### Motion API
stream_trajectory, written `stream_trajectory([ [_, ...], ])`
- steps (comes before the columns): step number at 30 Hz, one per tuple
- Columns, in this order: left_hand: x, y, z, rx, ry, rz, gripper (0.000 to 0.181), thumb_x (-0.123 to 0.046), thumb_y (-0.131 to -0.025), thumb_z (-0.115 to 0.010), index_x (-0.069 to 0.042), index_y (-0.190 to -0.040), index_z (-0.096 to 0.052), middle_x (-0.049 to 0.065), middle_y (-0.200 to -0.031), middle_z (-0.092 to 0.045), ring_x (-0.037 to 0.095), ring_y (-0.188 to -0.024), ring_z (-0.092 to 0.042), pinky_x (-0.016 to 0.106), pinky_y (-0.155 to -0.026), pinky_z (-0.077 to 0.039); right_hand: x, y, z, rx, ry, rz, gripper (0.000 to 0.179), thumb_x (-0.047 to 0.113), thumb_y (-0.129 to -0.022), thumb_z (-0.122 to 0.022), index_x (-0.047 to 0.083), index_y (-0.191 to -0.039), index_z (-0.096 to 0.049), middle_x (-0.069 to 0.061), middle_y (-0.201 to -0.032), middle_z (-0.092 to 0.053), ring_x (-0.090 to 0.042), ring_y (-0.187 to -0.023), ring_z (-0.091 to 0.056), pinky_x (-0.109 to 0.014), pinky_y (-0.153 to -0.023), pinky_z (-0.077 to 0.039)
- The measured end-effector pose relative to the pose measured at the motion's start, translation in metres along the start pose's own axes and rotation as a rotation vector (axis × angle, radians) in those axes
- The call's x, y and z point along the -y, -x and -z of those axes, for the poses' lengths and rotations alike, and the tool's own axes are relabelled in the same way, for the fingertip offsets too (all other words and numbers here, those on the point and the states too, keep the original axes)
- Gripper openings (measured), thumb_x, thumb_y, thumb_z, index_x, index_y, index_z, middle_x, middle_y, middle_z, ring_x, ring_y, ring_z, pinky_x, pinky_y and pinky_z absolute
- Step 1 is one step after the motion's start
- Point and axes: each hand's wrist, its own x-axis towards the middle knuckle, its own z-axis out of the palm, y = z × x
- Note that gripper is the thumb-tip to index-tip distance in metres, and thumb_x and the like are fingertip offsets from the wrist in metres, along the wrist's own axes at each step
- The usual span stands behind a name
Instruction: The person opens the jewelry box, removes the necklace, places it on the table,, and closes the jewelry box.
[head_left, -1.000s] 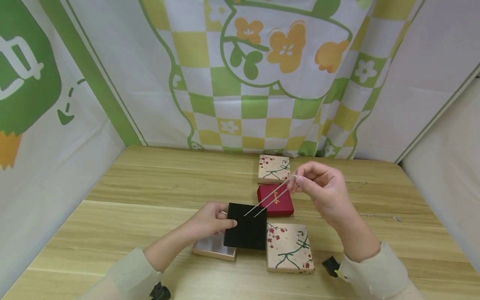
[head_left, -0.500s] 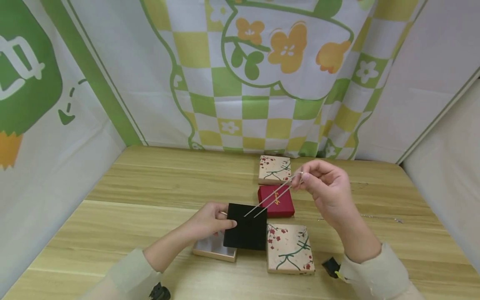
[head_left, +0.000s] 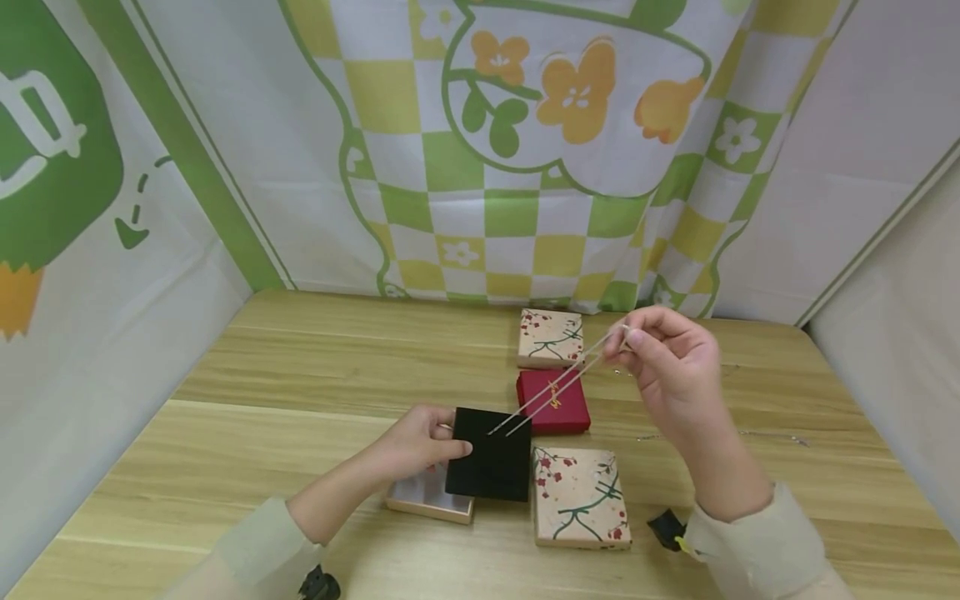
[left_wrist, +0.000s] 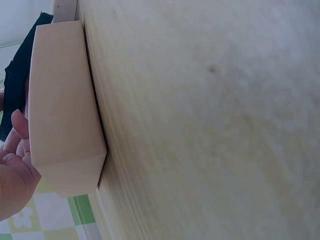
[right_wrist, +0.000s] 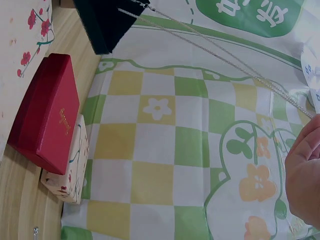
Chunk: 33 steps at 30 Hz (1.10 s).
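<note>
My left hand (head_left: 416, 443) grips a black square jewelry insert pad (head_left: 491, 475) by its left edge, thumb on top. Below the pad sits an open gold-edged box (head_left: 429, 505), partly covered by hand and pad. Two strands of a thin silver chain necklace (head_left: 557, 390) run taut from the pad up to my right hand (head_left: 671, 362), whose thumb and forefinger pinch its end. In the right wrist view the chain (right_wrist: 220, 56) stretches from the dark pad (right_wrist: 102, 27) to the fingers. The left wrist view shows the box's plain side (left_wrist: 65, 100) close up.
A flowered box lid (head_left: 577, 500) lies right of the pad. Behind it are a red box (head_left: 555, 404) with gold lettering and a smaller flowered box (head_left: 550, 336). Another silver chain (head_left: 780, 437) lies on the wooden table (head_left: 300, 358) at right. A patterned curtain (head_left: 517, 217) hangs behind.
My right hand has moved up and to the right, drawing more of the necklace out from the pad. The left hand and pad have stayed almost still.
</note>
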Motion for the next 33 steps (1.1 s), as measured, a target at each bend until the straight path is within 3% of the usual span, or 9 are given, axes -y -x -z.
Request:
stream_trajectory([
  [3,0.0,0.0,0.001,0.0,0.003,0.011,0.012,-0.011,-0.087,-0.064,-0.002,-0.089,-0.056,-0.008,-0.053,-0.028,0.007,-0.051,-0.036,0.022,-0.05,-0.038,0.003,-0.002,0.001,0.008,-0.059,0.008,0.02,-0.017,-0.09,-0.042,-0.008,-0.088,-0.06,-0.015,-0.08,-0.067,-0.02,-0.076,-0.067,-0.024,-0.07,-0.055],
  [8,-0.002,0.0,0.002,-0.003,0.003,0.026,0.018,-0.012,-0.087,-0.064,0.001,-0.097,-0.059,-0.008,-0.052,-0.035,0.008,-0.052,-0.038,0.023,-0.05,-0.038,0.007,-0.002,0.003,-0.03,-0.051,0.008,0.021,-0.016,-0.091,-0.042,-0.006,-0.086,-0.061,-0.015,-0.079,-0.068,-0.019,-0.075,-0.067,-0.023,-0.07,-0.055],
  [18,-0.002,0.0,0.002,0.006,0.017,0.029,0.014,-0.012,-0.087,-0.064,-0.001,-0.091,-0.055,-0.007,-0.053,-0.036,0.007,-0.051,-0.037,0.022,-0.049,-0.036,0.01,-0.004,0.006,-0.032,-0.138,0.056,0.024,-0.019,-0.091,-0.037,-0.011,-0.087,-0.06,-0.019,-0.081,-0.067,-0.023,-0.077,-0.068,-0.026,-0.071,-0.056],
  [25,-0.001,0.001,0.002,0.017,0.022,0.015,0.019,-0.012,-0.088,-0.064,0.001,-0.101,-0.06,-0.005,-0.056,-0.047,0.008,-0.054,-0.042,0.023,-0.05,-0.039,0.01,-0.004,0.008,-0.073,-0.184,0.083,0.023,-0.018,-0.091,-0.037,-0.012,-0.087,-0.058,-0.021,-0.082,-0.067,-0.024,-0.077,-0.068,-0.026,-0.071,-0.056],
  [28,-0.001,0.001,0.002,0.012,0.011,0.013,0.014,-0.012,-0.088,-0.064,-0.003,-0.085,-0.054,-0.007,-0.052,-0.037,0.008,-0.051,-0.037,0.021,-0.049,-0.037,0.012,-0.005,0.011,-0.107,-0.203,0.094,0.023,-0.017,-0.092,-0.036,-0.012,-0.087,-0.058,-0.021,-0.081,-0.067,-0.024,-0.076,-0.068,-0.026,-0.069,-0.056],
  [33,0.0,0.002,0.004,-0.001,0.007,0.031,0.036,-0.012,-0.088,-0.063,-0.011,-0.07,-0.032,-0.007,-0.052,-0.025,0.008,-0.049,-0.028,0.02,-0.049,-0.032,0.018,-0.006,0.017,-0.144,-0.202,0.116,0.024,-0.017,-0.092,-0.036,-0.012,-0.086,-0.058,-0.021,-0.079,-0.067,-0.025,-0.074,-0.067,-0.026,-0.067,-0.056],
])
